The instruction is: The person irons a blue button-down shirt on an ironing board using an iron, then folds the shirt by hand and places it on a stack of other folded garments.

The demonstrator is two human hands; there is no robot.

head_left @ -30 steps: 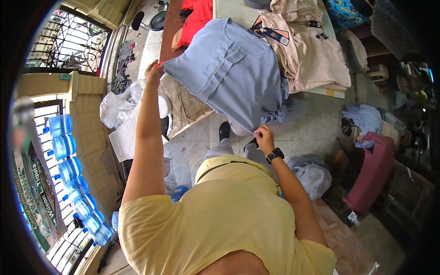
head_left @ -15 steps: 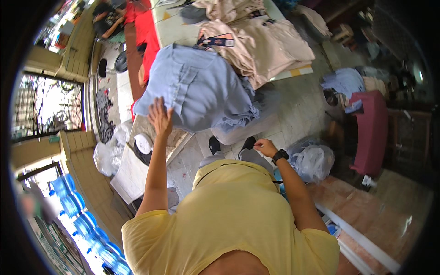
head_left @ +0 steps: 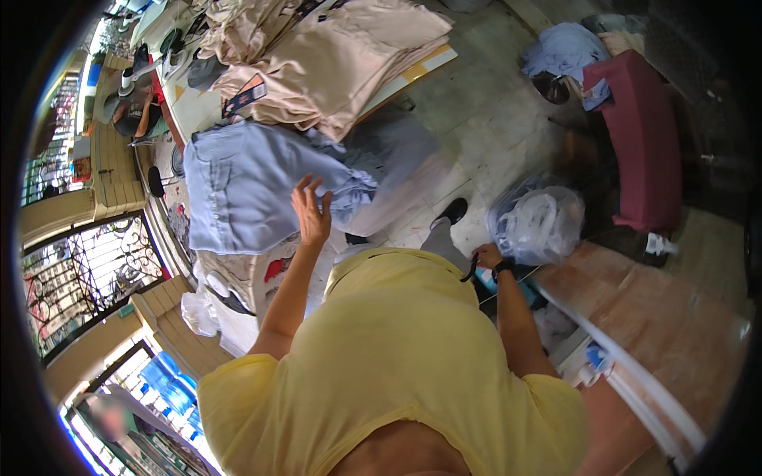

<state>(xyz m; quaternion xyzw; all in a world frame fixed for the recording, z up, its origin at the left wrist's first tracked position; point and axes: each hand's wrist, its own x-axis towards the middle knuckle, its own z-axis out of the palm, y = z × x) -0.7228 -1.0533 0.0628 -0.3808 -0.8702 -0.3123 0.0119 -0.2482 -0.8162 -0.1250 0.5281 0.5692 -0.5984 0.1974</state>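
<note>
The blue shirt [head_left: 238, 186] lies on our side of the beige garments [head_left: 341, 67]. Our left hand [head_left: 312, 213] spreads empty fingers near it; we cannot tell if our right hand [head_left: 489, 255] holds the dark strap [head_left: 471, 270]. Probably we are arranging the shirt; next calls for a flat palm.

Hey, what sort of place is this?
Probably a garment workshop: a pile of beige cloth garments, a light blue buttoned cloth garment beside it, and a heap of pale blue cloth off to the right.
</note>
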